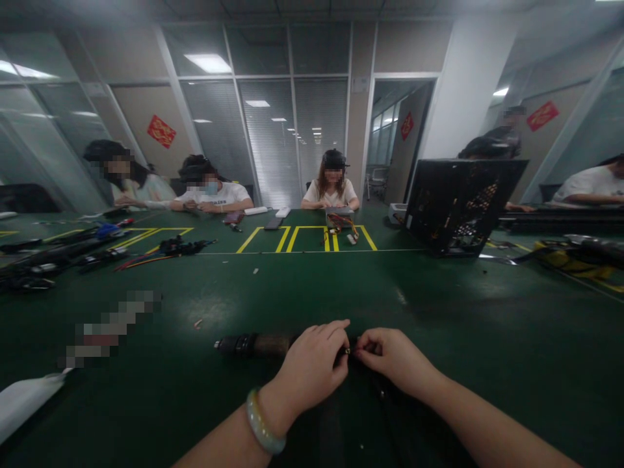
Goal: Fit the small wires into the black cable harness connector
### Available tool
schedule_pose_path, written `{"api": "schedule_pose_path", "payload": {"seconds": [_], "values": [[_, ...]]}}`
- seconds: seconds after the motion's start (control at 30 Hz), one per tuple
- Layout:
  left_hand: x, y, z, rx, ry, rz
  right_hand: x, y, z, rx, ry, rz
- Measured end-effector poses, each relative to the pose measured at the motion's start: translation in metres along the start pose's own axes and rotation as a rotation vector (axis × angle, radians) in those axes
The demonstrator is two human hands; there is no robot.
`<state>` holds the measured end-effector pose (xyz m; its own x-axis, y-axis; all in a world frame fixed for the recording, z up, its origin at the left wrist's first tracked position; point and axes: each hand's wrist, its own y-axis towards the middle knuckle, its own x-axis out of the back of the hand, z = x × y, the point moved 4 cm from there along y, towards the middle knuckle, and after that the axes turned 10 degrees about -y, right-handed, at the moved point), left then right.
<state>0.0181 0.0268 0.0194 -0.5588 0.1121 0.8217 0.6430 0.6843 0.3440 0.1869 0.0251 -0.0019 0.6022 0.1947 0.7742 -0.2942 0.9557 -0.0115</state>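
Observation:
A dark electric screwdriver [270, 346] lies on the green table, its tip pointing left. My left hand [316, 357], with a pale bangle at the wrist, is wrapped over the rear part of it. A small brass-coloured spot [348, 351] shows by my left thumb, at the tool's rear end. Close to that end, my right hand [383, 354] has thumb and fingertips pinched together. What the pinch holds is mostly hidden; a dark cable [383, 392] runs down below this hand.
Across the table [292, 286] several people sit working. A black computer case [461, 205] stands at the right back. Bundled cables [170, 250] lie at the left, and a white bag-like piece [29, 403] at the near left. A small scrap [197, 323] lies left of the screwdriver.

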Motion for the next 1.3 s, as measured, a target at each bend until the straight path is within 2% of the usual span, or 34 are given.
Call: {"api": "schedule_pose_path", "payload": {"seconds": [0.23, 0.5, 0.87, 1.17, 1.3], "values": [[0.002, 0.001, -0.002, -0.020, 0.001, 0.026, 0.001, -0.001, 0.002, -0.003, 0.004, -0.002], [0.001, 0.000, 0.002, 0.013, 0.012, 0.000, -0.001, 0.001, -0.002, 0.002, -0.010, -0.014], [0.000, 0.001, 0.000, -0.030, 0.008, 0.015, -0.003, 0.002, -0.005, 0.005, -0.003, -0.014], [0.000, 0.001, 0.004, 0.039, -0.022, -0.023, -0.005, 0.003, -0.010, -0.009, 0.010, 0.024], [0.001, 0.001, 0.003, 0.018, -0.008, -0.003, -0.007, 0.004, -0.013, -0.015, 0.015, 0.053]]}}
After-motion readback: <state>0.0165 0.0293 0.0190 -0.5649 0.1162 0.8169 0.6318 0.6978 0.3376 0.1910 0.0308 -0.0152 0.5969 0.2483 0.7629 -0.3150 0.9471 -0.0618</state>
